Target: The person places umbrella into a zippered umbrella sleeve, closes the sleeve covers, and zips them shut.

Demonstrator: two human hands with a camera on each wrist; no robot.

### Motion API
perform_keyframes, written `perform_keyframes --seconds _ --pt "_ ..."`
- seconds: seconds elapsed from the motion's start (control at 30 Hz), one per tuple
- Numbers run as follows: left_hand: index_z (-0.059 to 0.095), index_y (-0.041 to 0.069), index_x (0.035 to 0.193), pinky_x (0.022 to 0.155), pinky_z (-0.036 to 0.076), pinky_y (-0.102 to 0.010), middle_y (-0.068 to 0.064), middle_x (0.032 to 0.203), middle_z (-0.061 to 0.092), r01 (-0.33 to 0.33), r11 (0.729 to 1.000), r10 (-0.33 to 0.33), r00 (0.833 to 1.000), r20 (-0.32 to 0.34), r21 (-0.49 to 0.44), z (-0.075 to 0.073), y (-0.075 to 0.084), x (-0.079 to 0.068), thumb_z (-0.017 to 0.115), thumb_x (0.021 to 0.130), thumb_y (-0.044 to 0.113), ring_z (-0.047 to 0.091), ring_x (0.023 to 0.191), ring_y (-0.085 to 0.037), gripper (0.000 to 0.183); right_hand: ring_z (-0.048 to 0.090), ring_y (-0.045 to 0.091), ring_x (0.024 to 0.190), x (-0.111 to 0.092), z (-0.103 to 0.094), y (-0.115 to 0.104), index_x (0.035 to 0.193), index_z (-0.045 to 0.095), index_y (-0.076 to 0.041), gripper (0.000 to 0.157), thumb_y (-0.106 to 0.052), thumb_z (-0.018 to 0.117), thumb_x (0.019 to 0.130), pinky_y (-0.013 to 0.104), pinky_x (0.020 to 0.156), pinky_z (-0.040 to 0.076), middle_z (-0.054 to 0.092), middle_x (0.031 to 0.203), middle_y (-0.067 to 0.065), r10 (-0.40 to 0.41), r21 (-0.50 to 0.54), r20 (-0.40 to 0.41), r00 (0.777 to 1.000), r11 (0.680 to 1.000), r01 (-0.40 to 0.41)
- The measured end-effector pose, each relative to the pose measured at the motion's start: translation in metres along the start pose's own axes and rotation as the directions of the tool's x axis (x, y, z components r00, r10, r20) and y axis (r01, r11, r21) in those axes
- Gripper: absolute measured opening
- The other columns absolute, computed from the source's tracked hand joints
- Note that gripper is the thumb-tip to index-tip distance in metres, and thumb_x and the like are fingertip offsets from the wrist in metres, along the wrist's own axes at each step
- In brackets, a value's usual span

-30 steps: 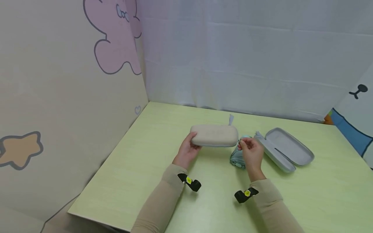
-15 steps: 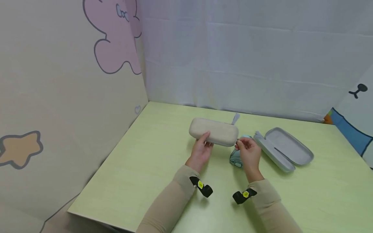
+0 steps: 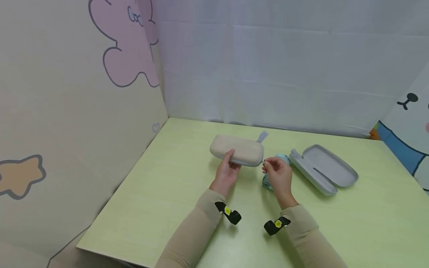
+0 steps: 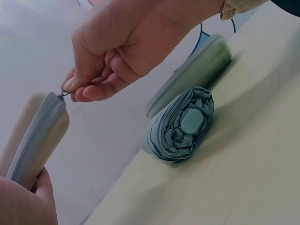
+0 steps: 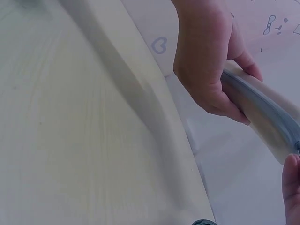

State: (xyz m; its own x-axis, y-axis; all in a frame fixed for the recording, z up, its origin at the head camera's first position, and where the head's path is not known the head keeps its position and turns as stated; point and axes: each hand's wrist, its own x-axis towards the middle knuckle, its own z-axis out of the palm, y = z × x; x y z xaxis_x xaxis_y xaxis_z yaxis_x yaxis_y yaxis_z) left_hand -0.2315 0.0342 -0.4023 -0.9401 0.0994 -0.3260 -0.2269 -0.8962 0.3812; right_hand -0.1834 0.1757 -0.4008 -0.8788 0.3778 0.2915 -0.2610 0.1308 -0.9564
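Observation:
My left hand (image 3: 228, 175) grips a beige zippered hard case (image 3: 238, 148) by its near long side, thumb on top, and holds it over the table. A strap loop (image 3: 263, 136) sticks out at the case's far right. With thumb and forefinger, my right hand (image 3: 279, 178) pinches the small metal zipper pull (image 4: 64, 94) at the case's right end. In the left wrist view, the grey zipper band (image 4: 37, 133) looks joined along its visible length. Partly behind my right hand lies a rolled teal folding umbrella (image 4: 180, 129).
A second zippered case (image 3: 331, 167) lies spread open on the right of the pale yellow-green table (image 3: 161, 208), its grey lining showing. A printed wall (image 3: 67, 111) borders the table's left side, and a white sheet (image 3: 268, 74) hangs behind it.
My left hand has shifted from the case's left end to the middle of its near side, and the case has turned slightly. Both hands and the case have moved a little left.

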Motion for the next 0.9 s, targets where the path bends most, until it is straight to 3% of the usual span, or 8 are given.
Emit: perform_keyframes --seconds 0.13,0.47,0.7,0.9 --pt "0.037 -0.003 0.126 0.098 0.038 -0.031 -0.014 0.115 0.048 -0.010 0.999 0.010 1.000 0.017 0.035 -0.0012 0.0032 0.0015 0.061 0.087 0.004 0.048 0.109 -0.024 0.046 0.058 0.005 0.062 -0.0002 -0.0003 0.0006 0.090 0.059 0.011 0.007 0.005 0.060 0.086 0.018 0.056 0.050 0.061 0.084 0.018 0.016 -0.015 -0.002 1.000 1.000 -0.016" --pt "0.037 -0.007 0.128 0.099 0.038 -0.032 -0.018 0.120 0.050 -0.031 0.996 0.032 0.999 -0.016 0.080 -0.0024 0.0009 0.0027 0.061 0.086 0.002 0.047 0.115 -0.027 0.050 0.057 0.004 0.062 0.0000 -0.0038 0.0036 0.091 0.059 0.012 0.008 0.005 0.060 0.087 0.017 0.057 0.050 0.061 0.086 0.020 0.024 -0.040 0.001 1.000 0.999 -0.024" --pt "0.037 -0.008 0.127 0.097 0.040 -0.032 -0.018 0.117 0.051 -0.028 0.993 0.032 0.999 -0.036 0.112 -0.0060 -0.0035 0.0024 0.062 0.085 0.004 0.049 0.113 -0.026 0.050 0.057 0.002 0.060 -0.0001 -0.0049 0.0088 0.089 0.060 0.011 0.008 0.004 0.061 0.086 0.017 0.055 0.050 0.061 0.083 0.019 -0.014 -0.075 -0.030 0.999 0.997 0.011" --pt "0.038 -0.007 0.127 0.096 0.041 -0.031 -0.018 0.119 0.051 -0.012 0.995 0.015 0.999 -0.029 0.102 -0.0056 -0.0033 0.0024 0.063 0.084 0.003 0.050 0.114 -0.026 0.051 0.057 0.002 0.059 0.0021 -0.0059 0.0075 0.088 0.060 0.013 0.007 0.007 0.061 0.085 0.015 0.055 0.049 0.061 0.082 0.022 -0.064 -0.045 -0.057 0.996 0.997 0.062"
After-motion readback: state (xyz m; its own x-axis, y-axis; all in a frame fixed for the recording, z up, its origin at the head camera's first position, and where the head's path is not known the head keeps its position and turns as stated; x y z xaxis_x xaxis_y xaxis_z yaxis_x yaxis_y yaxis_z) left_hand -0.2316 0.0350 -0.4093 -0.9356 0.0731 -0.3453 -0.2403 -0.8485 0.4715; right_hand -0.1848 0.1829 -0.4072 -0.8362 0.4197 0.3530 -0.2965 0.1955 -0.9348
